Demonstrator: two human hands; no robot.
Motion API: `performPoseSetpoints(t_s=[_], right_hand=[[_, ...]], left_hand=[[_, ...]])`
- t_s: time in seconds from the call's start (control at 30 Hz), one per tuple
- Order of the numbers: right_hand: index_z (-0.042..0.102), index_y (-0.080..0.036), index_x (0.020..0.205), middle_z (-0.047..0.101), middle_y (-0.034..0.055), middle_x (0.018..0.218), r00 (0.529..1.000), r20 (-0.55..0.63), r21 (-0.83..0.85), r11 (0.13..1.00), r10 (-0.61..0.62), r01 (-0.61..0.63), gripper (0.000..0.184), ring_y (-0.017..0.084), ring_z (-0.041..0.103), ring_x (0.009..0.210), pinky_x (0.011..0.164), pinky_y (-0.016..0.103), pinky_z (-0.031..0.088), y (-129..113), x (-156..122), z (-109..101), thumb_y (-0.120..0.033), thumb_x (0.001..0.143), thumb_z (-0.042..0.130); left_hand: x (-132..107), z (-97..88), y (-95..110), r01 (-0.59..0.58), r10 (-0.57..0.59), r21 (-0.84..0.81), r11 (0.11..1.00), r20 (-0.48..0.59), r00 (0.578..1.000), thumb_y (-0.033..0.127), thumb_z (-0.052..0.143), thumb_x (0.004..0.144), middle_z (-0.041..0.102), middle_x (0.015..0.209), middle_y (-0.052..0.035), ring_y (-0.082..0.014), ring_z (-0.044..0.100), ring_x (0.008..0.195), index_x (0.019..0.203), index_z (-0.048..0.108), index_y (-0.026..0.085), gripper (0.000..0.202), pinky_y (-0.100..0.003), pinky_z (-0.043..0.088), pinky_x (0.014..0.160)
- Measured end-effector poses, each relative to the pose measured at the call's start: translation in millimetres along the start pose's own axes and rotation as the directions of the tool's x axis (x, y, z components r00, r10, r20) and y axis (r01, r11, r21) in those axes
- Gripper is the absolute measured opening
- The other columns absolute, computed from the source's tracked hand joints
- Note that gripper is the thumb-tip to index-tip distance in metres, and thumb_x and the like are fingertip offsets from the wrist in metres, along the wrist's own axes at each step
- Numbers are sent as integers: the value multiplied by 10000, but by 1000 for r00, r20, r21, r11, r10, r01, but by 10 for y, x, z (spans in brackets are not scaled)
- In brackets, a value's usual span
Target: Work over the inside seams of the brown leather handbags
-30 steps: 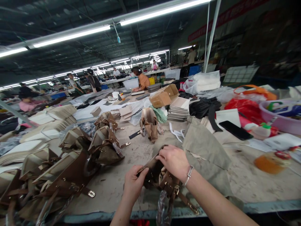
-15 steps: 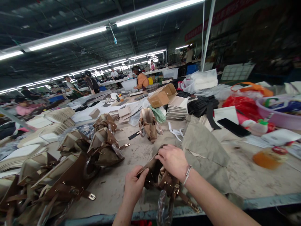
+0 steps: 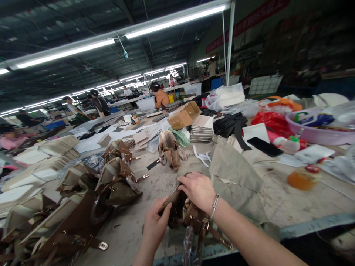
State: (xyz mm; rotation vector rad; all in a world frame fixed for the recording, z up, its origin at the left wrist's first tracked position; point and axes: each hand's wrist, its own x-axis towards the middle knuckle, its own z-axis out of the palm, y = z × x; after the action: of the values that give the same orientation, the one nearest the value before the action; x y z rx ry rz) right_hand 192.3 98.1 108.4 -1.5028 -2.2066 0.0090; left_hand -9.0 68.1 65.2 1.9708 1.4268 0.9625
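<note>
Our left hand (image 3: 155, 220) and right hand (image 3: 197, 192) clamp the rim of the bag (image 3: 195, 215), its body just beneath our fingers; we judge it unfinished, its strap (image 3: 217, 235) loose, with more bags (image 3: 119, 188) open left of our fingers

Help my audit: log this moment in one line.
left hand: pinching brown bag | right hand: holding same bag | beyond: upright bag

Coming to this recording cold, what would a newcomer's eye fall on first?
Probably the left hand and right hand, low in the middle, holding the edge of a brown bag. Next, perhaps, the cluster of similar bags at lower left. Bright spots also draw the eye: a red plastic bag at right and a long lamp overhead.
</note>
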Motion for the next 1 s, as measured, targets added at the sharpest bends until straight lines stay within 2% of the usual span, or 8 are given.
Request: performPoseSetpoints(t_s=[0.1, 0.33, 0.53, 0.63, 0.73, 0.8, 0.9, 1.0], right_hand=[[627, -260, 902, 621, -11, 780, 1000, 7, 5, 1000, -4, 4, 107, 176, 549, 794, 650, 282, 343, 7, -6, -10, -345, 848, 592], [624, -249, 890, 624, -9, 783, 1000, 15, 0, 1000, -3, 3, 110, 177, 552, 794, 653, 279, 346, 10, -12, -23, -345, 840, 604], [615, -222, 803, 628, 1, 772, 999, 37, -14, 1000, 6, -6, 130, 176, 557, 791, 662, 274, 354, -9, 22, -24, -345, 842, 601], [614, -214, 789, 632, 6, 788, 999, 45, -15, 1000, 13, -13, 138, 172, 560, 803, 671, 269, 362, -9, 33, -34, -337, 848, 594], [614, -206, 776, 638, 11, 794, 999, 52, -15, 1000, 15, -14, 141, 176, 566, 805, 675, 273, 371, -13, 45, -45, -326, 847, 594], [614, -198, 766, 643, 17, 795, 999, 52, -17, 1000, 15, -14, 144, 179, 569, 802, 673, 277, 375, -20, 53, -46, -319, 843, 598], [614, -194, 757, 649, 20, 795, 999, 47, -19, 1000, 18, -17, 150, 176, 572, 795, 667, 277, 374, -18, 57, -39, -304, 854, 579], [612, -202, 767, 653, 13, 798, 999, 34, -22, 999, 26, -25, 153, 168, 572, 792, 654, 275, 366, 30, 36, -49, -323, 853, 577]], left_hand=[[15, -18, 14, 0, 0, -17, 1000, 3, 1000, 341, 505, 876, 654, 921, -42, -222, 581, 869, 1011, 656, 213, 239, -313, 444, 777], [39, -14, 2, -4, 5, -30, 1000, 32, 999, 337, 499, 890, 639, 905, -34, -209, 566, 860, 998, 647, 214, 221, -305, 425, 771], [19, -34, -13, -3, 3, -5, 1000, 44, 999, 342, 503, 879, 646, 925, -42, -216, 570, 878, 1003, 640, 204, 230, -312, 420, 786], [52, -133, 130, 5, -21, 100, 995, 166, 986, 310, 542, 836, 654, 941, -40, -232, 571, 888, 985, 635, 201, 207, -321, 413, 790], [143, -221, 350, -1, -88, 290, 957, 296, 951, 304, 657, 741, 664, 913, -19, -244, 574, 860, 942, 632, 218, 221, -311, 400, 753], [235, -222, 470, -31, -91, 388, 921, 293, 952, 323, 679, 730, 674, 932, -14, -249, 581, 875, 974, 629, 233, 265, -305, 388, 755], [382, -137, 540, -81, -57, 493, 866, 258, 964, 327, 548, 847, 691, 950, -18, -240, 604, 883, 1035, 633, 272, 214, -296, 374, 737], [473, -44, 512, -76, -81, 609, 790, 227, 971, 337, 430, 911, 696, 793, -32, -232, 620, 751, 866, 664, 259, 251, -280, 334, 615]])
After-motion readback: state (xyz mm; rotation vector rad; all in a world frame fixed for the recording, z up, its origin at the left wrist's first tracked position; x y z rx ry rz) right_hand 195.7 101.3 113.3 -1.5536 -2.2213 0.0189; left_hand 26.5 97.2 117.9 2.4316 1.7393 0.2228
